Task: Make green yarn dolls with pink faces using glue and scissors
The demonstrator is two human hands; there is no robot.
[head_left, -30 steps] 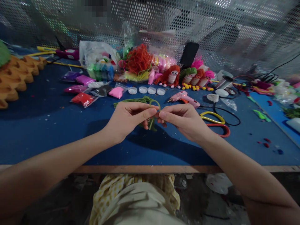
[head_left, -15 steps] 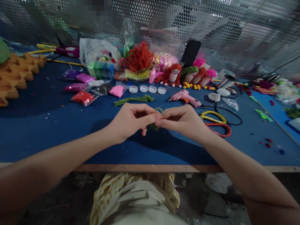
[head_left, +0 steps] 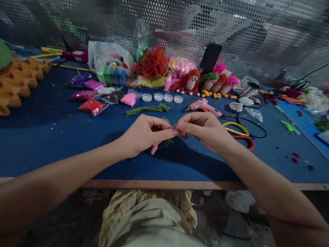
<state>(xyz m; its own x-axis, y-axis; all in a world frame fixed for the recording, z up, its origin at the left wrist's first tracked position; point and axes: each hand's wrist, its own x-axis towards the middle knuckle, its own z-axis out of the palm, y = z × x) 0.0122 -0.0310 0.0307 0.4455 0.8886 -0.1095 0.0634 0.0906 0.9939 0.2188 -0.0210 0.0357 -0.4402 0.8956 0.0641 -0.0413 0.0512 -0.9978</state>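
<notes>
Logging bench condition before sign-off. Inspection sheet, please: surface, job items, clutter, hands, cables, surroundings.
Surface: blue tabletop, scattered specks and scraps; liquid, nothing seen.
Job items: green yarn strands in the fingers; yarn bundle lying just beyond.
Clutter: glue gun, yellow handle and red handle near the right hand; packets, small round dishes and yarn-haired dolls farther back.
Hands: left hand and right hand pinch the strands, fingertips close together.
Cables: black cord behind the glue gun, looping past the handles; tangled wires at back right.
Surroundings: perforated screen behind; litter and a plastic bag on the floor.
</notes>
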